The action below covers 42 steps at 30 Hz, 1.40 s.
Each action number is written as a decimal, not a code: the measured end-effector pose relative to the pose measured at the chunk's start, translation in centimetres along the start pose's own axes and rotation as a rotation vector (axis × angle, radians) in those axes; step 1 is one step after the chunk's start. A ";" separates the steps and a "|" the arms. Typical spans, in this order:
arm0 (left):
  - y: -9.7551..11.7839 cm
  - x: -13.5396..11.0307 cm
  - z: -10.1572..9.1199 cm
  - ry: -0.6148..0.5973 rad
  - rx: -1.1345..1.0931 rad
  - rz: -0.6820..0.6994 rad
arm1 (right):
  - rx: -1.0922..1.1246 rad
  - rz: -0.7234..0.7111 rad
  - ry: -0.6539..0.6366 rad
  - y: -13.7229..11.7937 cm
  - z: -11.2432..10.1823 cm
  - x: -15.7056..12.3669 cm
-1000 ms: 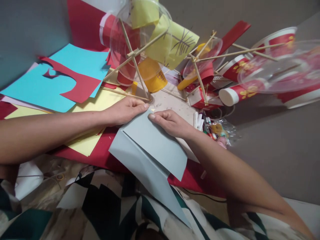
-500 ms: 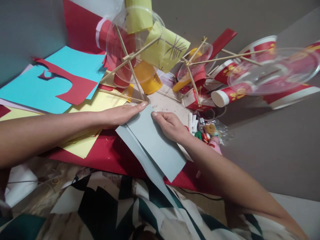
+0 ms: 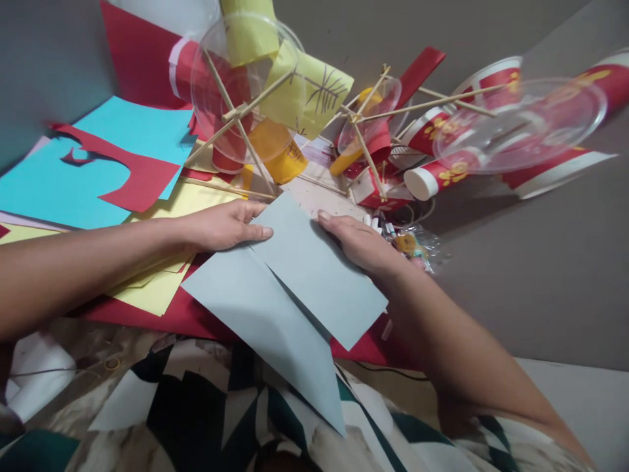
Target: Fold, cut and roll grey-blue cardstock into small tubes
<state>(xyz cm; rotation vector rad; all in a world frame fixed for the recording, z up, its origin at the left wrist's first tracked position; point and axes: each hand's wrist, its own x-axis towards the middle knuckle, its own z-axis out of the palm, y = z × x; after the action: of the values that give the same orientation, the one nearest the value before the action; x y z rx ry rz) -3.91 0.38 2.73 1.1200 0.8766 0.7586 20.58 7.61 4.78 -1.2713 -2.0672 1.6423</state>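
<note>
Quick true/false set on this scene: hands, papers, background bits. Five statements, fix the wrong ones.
1. The left hand's thumb rests on top of the pale grey-blue paper. True.
2. A cut-out red paper scrap lies on turquoise paper. True.
3. The right hand rests on the turquoise paper. False: the right hand is at the right edge of the pale grey-blue paper.
4. The red-and-white paper cups with yellow patterns are on the picture's left side. False: those cups are on the right.
5. Thin wooden sticks cross in front of a clear round plastic disc. True.
</note>
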 end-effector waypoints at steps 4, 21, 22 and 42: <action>0.2 -0.2 -0.2 -0.012 0.007 0.060 | 0.111 0.075 -0.039 0.5 -1.3 -1.7; 0.7 -0.8 1.2 0.083 0.105 0.011 | 0.137 -0.173 -0.100 0.7 -1.0 -2.4; 0.7 -0.8 1.3 0.100 0.114 0.014 | 0.120 -0.200 -0.086 0.7 -1.0 -2.3; 0.5 -0.4 0.2 0.158 0.231 -0.006 | 0.042 -0.157 -0.158 1.8 -3.4 -2.7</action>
<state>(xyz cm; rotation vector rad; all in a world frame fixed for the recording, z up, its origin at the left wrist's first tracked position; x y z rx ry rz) -3.97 0.06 3.36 1.2715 1.1217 0.7619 25.20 7.99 5.34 -0.9674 -2.1474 1.7541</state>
